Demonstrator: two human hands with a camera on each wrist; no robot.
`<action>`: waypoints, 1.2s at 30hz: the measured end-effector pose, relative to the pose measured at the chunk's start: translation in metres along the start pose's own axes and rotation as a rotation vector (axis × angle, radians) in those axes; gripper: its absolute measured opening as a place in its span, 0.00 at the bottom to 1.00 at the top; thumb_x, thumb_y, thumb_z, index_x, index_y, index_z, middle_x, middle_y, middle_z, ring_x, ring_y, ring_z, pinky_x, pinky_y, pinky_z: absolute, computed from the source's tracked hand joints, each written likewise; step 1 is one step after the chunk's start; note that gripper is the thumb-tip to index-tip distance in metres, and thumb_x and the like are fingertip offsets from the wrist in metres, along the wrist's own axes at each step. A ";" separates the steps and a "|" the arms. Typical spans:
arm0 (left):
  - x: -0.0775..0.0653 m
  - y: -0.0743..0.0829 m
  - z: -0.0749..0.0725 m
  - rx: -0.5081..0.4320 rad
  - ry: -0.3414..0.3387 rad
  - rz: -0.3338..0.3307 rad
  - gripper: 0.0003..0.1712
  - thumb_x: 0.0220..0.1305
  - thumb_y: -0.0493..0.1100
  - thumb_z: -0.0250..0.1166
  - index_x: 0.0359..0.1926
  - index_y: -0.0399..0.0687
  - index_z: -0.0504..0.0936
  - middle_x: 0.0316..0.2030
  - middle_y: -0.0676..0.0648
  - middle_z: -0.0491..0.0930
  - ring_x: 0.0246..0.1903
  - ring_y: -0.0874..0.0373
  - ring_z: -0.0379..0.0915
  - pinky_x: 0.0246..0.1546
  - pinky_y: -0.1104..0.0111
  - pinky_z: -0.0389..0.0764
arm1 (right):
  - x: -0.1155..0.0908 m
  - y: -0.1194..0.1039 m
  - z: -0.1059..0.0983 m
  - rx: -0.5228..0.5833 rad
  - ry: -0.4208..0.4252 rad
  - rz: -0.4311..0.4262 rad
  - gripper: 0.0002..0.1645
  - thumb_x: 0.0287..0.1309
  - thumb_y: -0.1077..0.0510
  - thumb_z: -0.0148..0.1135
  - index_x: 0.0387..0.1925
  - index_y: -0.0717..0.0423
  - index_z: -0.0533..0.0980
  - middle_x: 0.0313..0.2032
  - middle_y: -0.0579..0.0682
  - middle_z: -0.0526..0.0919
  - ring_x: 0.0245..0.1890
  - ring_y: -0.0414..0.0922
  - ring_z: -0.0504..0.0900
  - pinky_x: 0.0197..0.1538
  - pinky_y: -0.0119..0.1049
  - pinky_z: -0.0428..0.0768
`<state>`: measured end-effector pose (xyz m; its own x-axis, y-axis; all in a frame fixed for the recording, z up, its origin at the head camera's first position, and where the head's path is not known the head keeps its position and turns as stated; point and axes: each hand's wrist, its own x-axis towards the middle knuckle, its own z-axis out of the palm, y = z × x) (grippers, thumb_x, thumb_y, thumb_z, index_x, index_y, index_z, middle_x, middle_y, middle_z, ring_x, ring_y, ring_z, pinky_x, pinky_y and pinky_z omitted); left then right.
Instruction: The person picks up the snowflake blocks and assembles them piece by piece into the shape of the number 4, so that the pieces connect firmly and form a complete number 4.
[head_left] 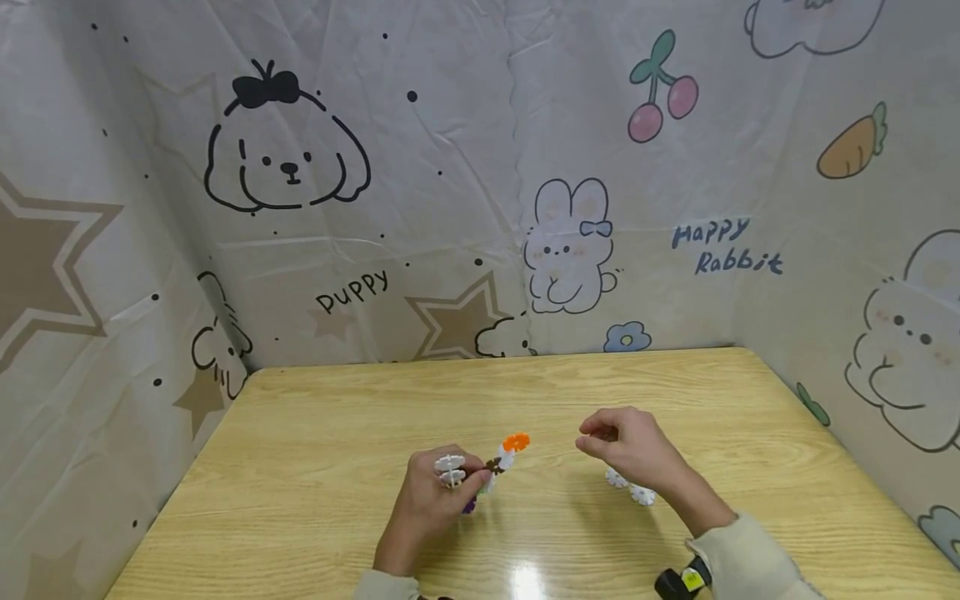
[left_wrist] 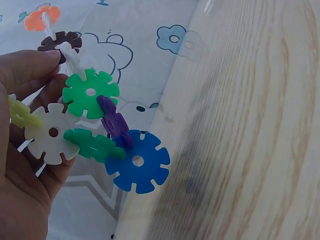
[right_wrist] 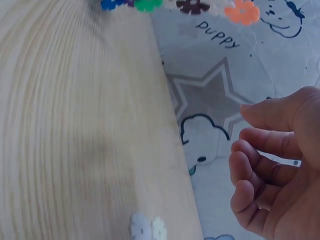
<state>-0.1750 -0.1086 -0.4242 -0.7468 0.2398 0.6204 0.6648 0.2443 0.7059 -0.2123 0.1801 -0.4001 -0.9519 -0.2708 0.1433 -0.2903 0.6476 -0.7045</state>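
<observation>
My left hand (head_left: pixel 429 502) holds a chain of notched plastic snowflake discs off the table, with thumb and fingers pinching near the brown disc (left_wrist: pixel 69 41). In the left wrist view, a green disc (left_wrist: pixel 77 102), a purple disc (left_wrist: pixel 114 122) and a blue disc (left_wrist: pixel 150 172) interlock below the thumb. An orange disc (head_left: pixel 516 442) tips the far end, while white discs (head_left: pixel 450 468) stick up over the back of the hand. To the right, my right hand (head_left: pixel 637 446) hovers with loosely bent fingers around nothing. White discs (head_left: pixel 642 496) lie on the table beneath it.
The wood-grain table (head_left: pixel 337 417) is bounded at the back and sides by a printed cloth (head_left: pixel 450 208). A black object with a yellow label (head_left: pixel 681 581) is by the right sleeve (head_left: pixel 750 554).
</observation>
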 end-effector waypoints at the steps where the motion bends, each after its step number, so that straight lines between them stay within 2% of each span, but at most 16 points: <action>1: 0.000 0.000 0.000 -0.003 -0.001 -0.008 0.08 0.49 0.21 0.72 0.26 0.35 0.85 0.25 0.44 0.84 0.23 0.60 0.79 0.24 0.68 0.81 | -0.001 0.002 -0.001 -0.014 0.000 0.004 0.12 0.62 0.57 0.68 0.42 0.62 0.84 0.32 0.44 0.82 0.32 0.40 0.79 0.36 0.38 0.78; 9: -0.001 -0.002 0.001 -0.012 -0.014 -0.059 0.07 0.52 0.23 0.72 0.27 0.35 0.85 0.26 0.45 0.84 0.24 0.60 0.79 0.26 0.67 0.81 | -0.006 0.020 -0.002 -0.110 -0.006 0.074 0.11 0.60 0.60 0.68 0.40 0.65 0.83 0.30 0.45 0.81 0.30 0.42 0.77 0.34 0.39 0.77; 18: -0.001 -0.002 0.000 -0.005 -0.013 -0.060 0.07 0.52 0.23 0.72 0.27 0.35 0.85 0.26 0.44 0.85 0.25 0.60 0.80 0.26 0.67 0.82 | -0.009 0.037 0.001 -0.163 -0.004 0.162 0.10 0.56 0.61 0.71 0.36 0.64 0.83 0.27 0.47 0.79 0.29 0.43 0.75 0.32 0.39 0.76; 25: -0.002 -0.005 0.000 -0.017 -0.012 -0.052 0.07 0.52 0.23 0.71 0.27 0.35 0.85 0.26 0.44 0.84 0.24 0.59 0.80 0.25 0.66 0.82 | -0.013 0.051 0.005 -0.181 -0.023 0.228 0.09 0.52 0.59 0.74 0.31 0.61 0.83 0.29 0.48 0.82 0.29 0.43 0.77 0.33 0.41 0.78; 36: -0.002 -0.005 0.001 -0.012 -0.005 -0.041 0.07 0.51 0.22 0.72 0.27 0.35 0.86 0.26 0.44 0.84 0.23 0.61 0.79 0.24 0.66 0.82 | -0.015 0.056 0.011 -0.222 -0.025 0.292 0.13 0.46 0.57 0.78 0.26 0.57 0.80 0.25 0.46 0.79 0.25 0.43 0.73 0.29 0.38 0.74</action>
<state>-0.1771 -0.1094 -0.4297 -0.7734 0.2346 0.5889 0.6332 0.2426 0.7350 -0.2130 0.2126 -0.4495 -0.9959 -0.0676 -0.0601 -0.0240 0.8381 -0.5450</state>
